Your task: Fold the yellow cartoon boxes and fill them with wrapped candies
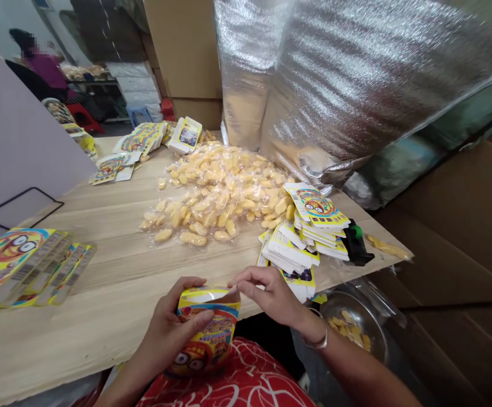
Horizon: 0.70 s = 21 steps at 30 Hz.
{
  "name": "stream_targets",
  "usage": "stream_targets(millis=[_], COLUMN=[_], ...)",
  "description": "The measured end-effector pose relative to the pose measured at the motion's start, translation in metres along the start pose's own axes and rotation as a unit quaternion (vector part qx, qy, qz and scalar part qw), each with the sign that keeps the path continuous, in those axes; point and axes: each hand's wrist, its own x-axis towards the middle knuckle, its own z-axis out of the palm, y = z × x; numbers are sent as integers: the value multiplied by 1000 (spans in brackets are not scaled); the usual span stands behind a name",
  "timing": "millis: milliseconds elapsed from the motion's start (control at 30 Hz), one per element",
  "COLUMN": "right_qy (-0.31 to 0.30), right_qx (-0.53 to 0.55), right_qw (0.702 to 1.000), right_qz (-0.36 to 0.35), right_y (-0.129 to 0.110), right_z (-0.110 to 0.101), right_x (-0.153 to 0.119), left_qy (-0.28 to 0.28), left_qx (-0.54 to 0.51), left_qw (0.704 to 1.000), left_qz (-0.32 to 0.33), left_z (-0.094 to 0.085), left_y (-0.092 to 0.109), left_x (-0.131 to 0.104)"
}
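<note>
A small yellow cardboard box [206, 342] with a cartoon face stands upright at the table's front edge, its top open. My left hand [178, 322] is wrapped around its left side, thumb across the front. At the box's top right corner, my right hand [267, 291] has thumb and fingertips pinched on the edge or flap. What lies inside the box is hidden. Beyond my hands spreads a heap of yellow pieces in clear wrappers [224, 192]. Just past my right hand lies a stack of flat printed cartons [301, 240].
Filled boxes or cartons [25, 265] stand in a row at left, near a black wire frame [21, 206]. More cartons [139, 141] lie at the back. Silver foil bags [335, 85] tower behind the heap. A black tape dispenser [358, 243] and a metal bowl [377, 322] are at right. A person [42, 68] sits far back.
</note>
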Motion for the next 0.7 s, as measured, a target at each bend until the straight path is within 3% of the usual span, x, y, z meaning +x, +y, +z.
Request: stream_targets(millis=[67,133,267,400,467,600,700], right_qy=[68,85,13,99,100,-5,13], right_qx=[39,53,0,-137,-181,-107,-21], right_qw=[996,994,998,973,962,986,999], right_qz=[40,30,-60,-157,-180,-129,-21], right_y=[3,3,3,11,12,4,-1], right_z=[4,8,15,22,22,17,17], right_x=[2,3,2,-2,-2,4,12], left_qy=[3,2,18,1,-5,17,14], left_qx=[-16,-52,-96,-97,-93,-87,-93], left_qw=[1000,998,993,994,995,994,993], left_qz=[-5,-22,-58,-49,-40,-60,-67], left_z=[2,3,3,1,-1,-6,-7], left_y=[1,2,6,10,7,-3,-7], left_x=[-2,-4,-5,-4,-3,-1,-1])
